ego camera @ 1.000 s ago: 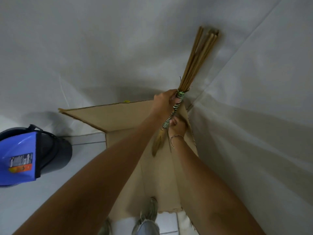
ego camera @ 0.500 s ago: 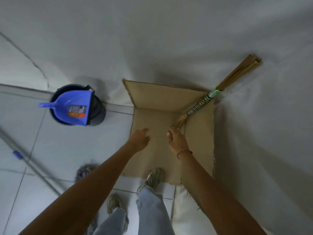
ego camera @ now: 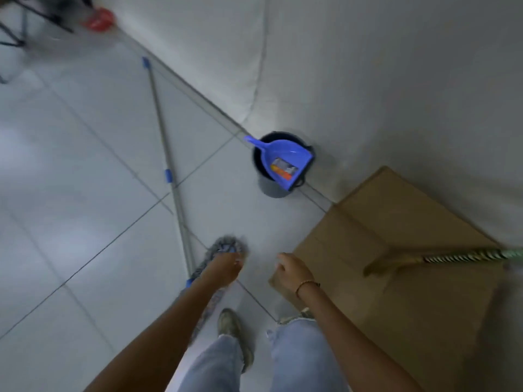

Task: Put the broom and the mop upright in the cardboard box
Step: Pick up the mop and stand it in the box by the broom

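A head-worn camera looked down at a pale tiled floor (ego camera: 85, 165) where it met a white wall (ego camera: 396, 66).

At the lower right of the frame stood the cardboard box (ego camera: 396, 250), pushed against the wall. The broom (ego camera: 441, 260) lay across it toward the right edge of the frame, its straw-coloured end nearest the centre and a striped green-and-dark binding further along. It appeared to be in the box already and leaning on the wall, probably so that it would stay on end without being held. How far down it sat could not be told.

The mop (ego camera: 175, 176) lay flat on the floor, its metal pole with blue fittings running from the upper left down to a grey fringed head at lower centre. It was not yet in the box.

The left hand (ego camera: 223, 268) reached down over the mop head with fingers loosely spread, apparently empty; whether it touched the mop could not be told. The right hand (ego camera: 291, 274) hovered beside the box's near corner, loosely curled, holding nothing.

Near the wall at centre stood a dark bucket (ego camera: 273, 188) with a blue dustpan (ego camera: 283, 159) propped in it. The dustpan bore an orange label, too blurred to read. No other writing showed.
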The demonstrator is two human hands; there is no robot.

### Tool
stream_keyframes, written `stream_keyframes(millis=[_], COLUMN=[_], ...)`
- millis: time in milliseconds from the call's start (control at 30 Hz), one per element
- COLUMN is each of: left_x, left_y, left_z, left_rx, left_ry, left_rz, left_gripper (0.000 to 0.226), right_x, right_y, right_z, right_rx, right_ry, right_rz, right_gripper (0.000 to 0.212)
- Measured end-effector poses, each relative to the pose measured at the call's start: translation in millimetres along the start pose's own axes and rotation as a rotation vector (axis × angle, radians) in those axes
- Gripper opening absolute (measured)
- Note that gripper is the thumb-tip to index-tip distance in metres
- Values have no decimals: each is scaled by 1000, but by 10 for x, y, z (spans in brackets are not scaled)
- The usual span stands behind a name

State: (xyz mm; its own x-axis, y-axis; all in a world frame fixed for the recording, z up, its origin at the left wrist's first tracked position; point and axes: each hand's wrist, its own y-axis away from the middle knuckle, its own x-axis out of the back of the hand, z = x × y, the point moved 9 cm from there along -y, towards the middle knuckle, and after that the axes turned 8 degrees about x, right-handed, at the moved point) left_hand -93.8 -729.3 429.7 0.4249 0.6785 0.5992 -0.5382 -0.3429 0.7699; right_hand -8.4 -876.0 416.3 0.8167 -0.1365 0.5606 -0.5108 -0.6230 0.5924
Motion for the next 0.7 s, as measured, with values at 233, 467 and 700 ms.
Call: stream_keyframes(millis=[233,467,700], left_x=[769,1304,1840], left_y=[555,739,264], left_z=[-1967,-2984,-4132], left_rx=[217,257,280], left_ry=[281,417,402], left_rz=[159,234,225], left_gripper=[50,53,45], right_x=[-695,-1173,-1899], right_y=[-391,-790,-1697], right_z=[-1656,-2899,-3759], right_rx=[74,225,222], right_ry=[63,184,182], right_rz=[-71,-195,-302], right_gripper=[31,25,28])
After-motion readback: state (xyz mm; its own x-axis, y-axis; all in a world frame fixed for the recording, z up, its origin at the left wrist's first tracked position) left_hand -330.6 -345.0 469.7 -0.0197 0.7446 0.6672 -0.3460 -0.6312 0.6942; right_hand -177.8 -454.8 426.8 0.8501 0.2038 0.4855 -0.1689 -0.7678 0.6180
